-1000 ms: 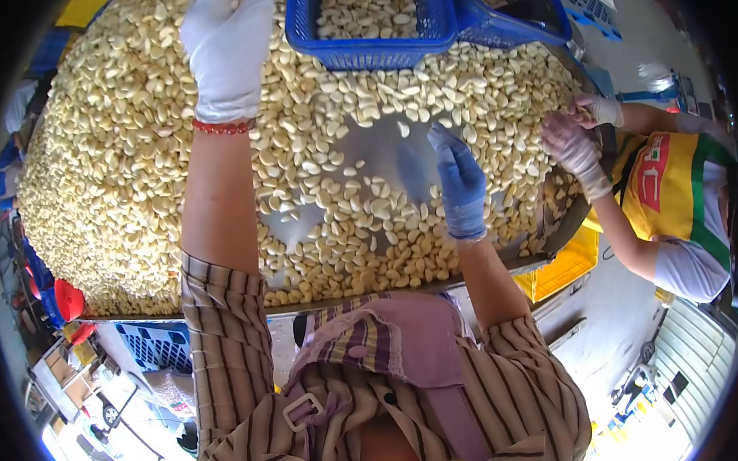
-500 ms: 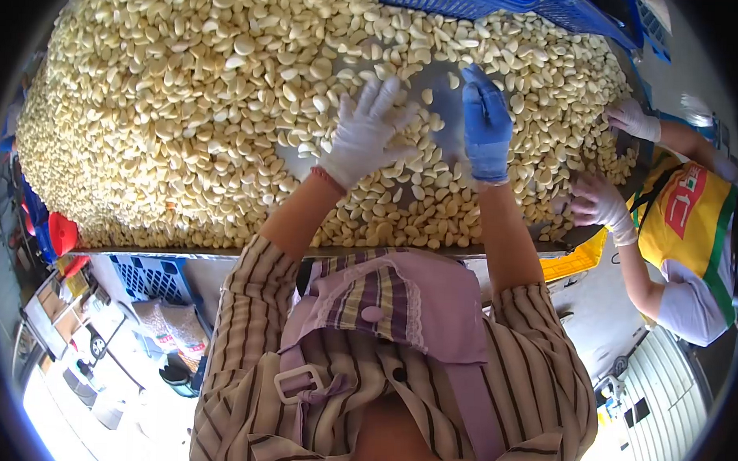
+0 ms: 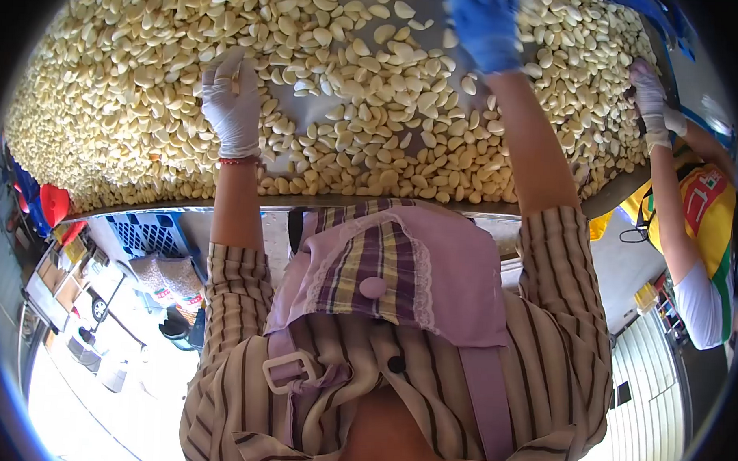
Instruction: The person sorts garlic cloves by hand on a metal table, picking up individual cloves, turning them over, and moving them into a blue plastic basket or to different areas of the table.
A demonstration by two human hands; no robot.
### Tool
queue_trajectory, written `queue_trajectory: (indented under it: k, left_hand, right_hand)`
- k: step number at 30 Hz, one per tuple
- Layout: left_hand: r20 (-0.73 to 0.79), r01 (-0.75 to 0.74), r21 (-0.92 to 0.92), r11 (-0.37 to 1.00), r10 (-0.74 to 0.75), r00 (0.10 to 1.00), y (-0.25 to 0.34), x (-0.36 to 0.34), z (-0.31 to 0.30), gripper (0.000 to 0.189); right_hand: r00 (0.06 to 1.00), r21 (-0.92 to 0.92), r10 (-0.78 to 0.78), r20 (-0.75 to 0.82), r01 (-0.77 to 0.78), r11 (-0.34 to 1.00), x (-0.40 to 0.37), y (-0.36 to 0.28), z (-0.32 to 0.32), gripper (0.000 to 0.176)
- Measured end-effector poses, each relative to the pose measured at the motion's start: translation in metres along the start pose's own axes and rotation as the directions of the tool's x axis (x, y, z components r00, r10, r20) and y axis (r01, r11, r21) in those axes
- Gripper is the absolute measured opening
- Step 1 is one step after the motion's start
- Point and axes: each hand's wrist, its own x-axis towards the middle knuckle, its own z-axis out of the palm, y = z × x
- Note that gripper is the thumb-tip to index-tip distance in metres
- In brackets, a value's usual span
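Pale, flat cream-coloured pieces (image 3: 138, 100) cover a metal table. My left hand (image 3: 230, 104), in a white glove with a red band at the wrist, is on the pieces left of centre. Its fingers are drawn together around something I cannot make out. My right hand (image 3: 486, 27), in a blue glove, reaches to the top edge of the view over the far pieces; it is blurred and its fingertips are hard to tell. Grey metal (image 3: 308, 106) shows between the pieces, just right of my left hand.
At the right, a co-worker in a yellow vest (image 3: 707, 202) has gloved hands (image 3: 650, 94) at the pile's edge. A blue crate (image 3: 665, 17) is at the upper right. Red objects (image 3: 54, 206) and a blue crate (image 3: 148, 233) lie beyond the table's near edge (image 3: 305, 202) at the left.
My left hand has moved left and its spread fingers have closed together. My right hand has moved forward, away from my body. The view has shifted, and the co-worker's hands have moved away from me.
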Motion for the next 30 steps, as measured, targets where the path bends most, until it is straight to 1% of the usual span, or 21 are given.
queue_trajectory:
  k: [1,3,5,7,8,9,10,11,13,14,16,17,18,19,20,23,26,27,28,29,30]
  left_hand:
    - [0.001,0.005,0.001,1.0,-0.005,1.0,-0.005,-0.003,-0.002,0.015]
    - [-0.045,-0.081,0.075,0.994,0.085,0.995,-0.02,-0.01,-0.007,0.015]
    - [-0.013,-0.069,0.151,0.986,0.072,0.997,-0.036,-0.015,-0.011,0.016]
    - [0.074,-0.134,0.297,0.945,0.117,0.99,-0.018,-0.02,-0.001,0.034]
    - [0.179,-0.139,0.471,0.871,0.06,0.982,-0.003,-0.027,0.011,0.046]
    - [0.27,-0.159,0.625,0.764,-0.02,0.963,0.011,-0.036,0.026,0.058]
    - [0.31,-0.208,0.504,0.838,0.049,0.949,0.011,-0.051,0.048,0.064]
    - [0.34,-0.254,0.375,0.892,0.123,0.932,0.012,-0.065,0.068,0.069]
    - [0.494,-0.386,0.416,0.823,0.151,0.856,0.056,-0.083,0.076,0.064]
    - [0.49,-0.382,0.425,0.82,0.147,0.86,0.074,-0.085,0.068,0.064]
    - [0.562,-0.303,0.026,0.953,0.237,0.793,0.106,-0.08,0.049,0.05]
    - [0.564,-0.299,0.026,0.954,0.233,0.792,0.105,-0.074,0.042,0.05]
    - [0.533,-0.013,-0.119,0.993,0.075,0.843,0.098,-0.068,0.031,0.041]
    - [0.529,0.267,-0.266,0.926,-0.091,0.844,0.088,-0.064,0.019,0.033]
    - [0.428,0.232,-0.237,0.943,-0.113,0.897,0.062,-0.06,0.013,0.026]
    - [0.139,0.224,-0.089,0.97,-0.211,0.968,0.005,-0.039,-0.011,0.01]
    - [0.099,0.218,0.131,0.967,-0.232,0.968,0.014,-0.02,-0.024,0.017]
    - [0.102,0.222,0.124,0.967,-0.235,0.967,0.021,-0.014,-0.017,0.017]
    - [0.221,-0.092,0.198,0.976,0.047,0.974,0.031,-0.011,-0.003,0.015]
    - [0.351,-0.407,0.224,0.885,0.316,0.881,0.039,-0.009,0.012,0.014]
    - [0.347,-0.412,0.212,0.886,0.326,0.879,0.042,-0.009,0.03,0.014]
  right_hand:
    - [0.997,-0.029,0.064,0.035,-0.063,0.998,-0.012,0.011,-0.015,0.029]
    - [0.993,-0.277,0.089,0.074,-0.065,0.959,-0.053,0.051,-0.012,0.033]
    - [0.982,-0.102,0.176,0.068,-0.169,0.98,-0.098,0.096,-0.012,0.038]
    - [0.947,-0.489,0.249,0.202,-0.123,0.864,-0.11,0.104,-0.046,0.036]
    - [0.95,-0.487,0.238,0.202,-0.114,0.866,-0.111,0.099,-0.051,0.036]
    - [0.919,-0.525,0.358,0.165,-0.226,0.821,-0.114,0.092,-0.052,0.037]
    - [0.874,-0.555,0.471,0.122,-0.333,0.762,-0.114,0.087,-0.053,0.038]
    - [0.879,-0.547,0.46,0.123,-0.327,0.771,-0.105,0.072,-0.054,0.038]
    - [0.925,-0.061,0.376,-0.057,-0.379,0.923,-0.073,0.022,-0.052,0.038]
    - [0.931,0.083,0.343,-0.127,-0.334,0.939,-0.059,0.001,-0.051,0.036]
    - [0.926,0.408,0.339,-0.167,-0.248,0.879,-0.021,-0.053,-0.062,0.033]
    - [0.965,0.368,0.22,-0.142,-0.155,0.917,-0.011,-0.076,-0.066,0.034]
    - [0.989,0.327,0.101,-0.111,-0.059,0.943,-0.004,-0.096,-0.067,0.035]
    - [0.985,0.411,0.043,-0.165,0.029,0.911,-0.001,-0.115,-0.055,0.033]
    - [0.975,0.484,-0.012,-0.223,0.121,0.867,-0.001,-0.132,-0.044,0.032]
    - [0.961,0.384,-0.242,0.131,0.176,0.906,-0.04,-0.161,-0.048,0.031]
    - [0.939,0.21,-0.196,0.283,0.139,0.968,-0.082,-0.128,-0.049,0.027]
    - [0.937,0.205,-0.197,0.289,0.14,0.969,-0.088,-0.11,-0.051,0.027]
    - [0.953,0.203,-0.146,0.265,0.093,0.975,-0.094,-0.093,-0.055,0.027]
    - [0.967,0.198,-0.091,0.238,0.044,0.979,-0.099,-0.079,-0.058,0.028]
    - [0.967,0.185,-0.084,0.239,0.04,0.982,-0.103,-0.065,-0.062,0.028]
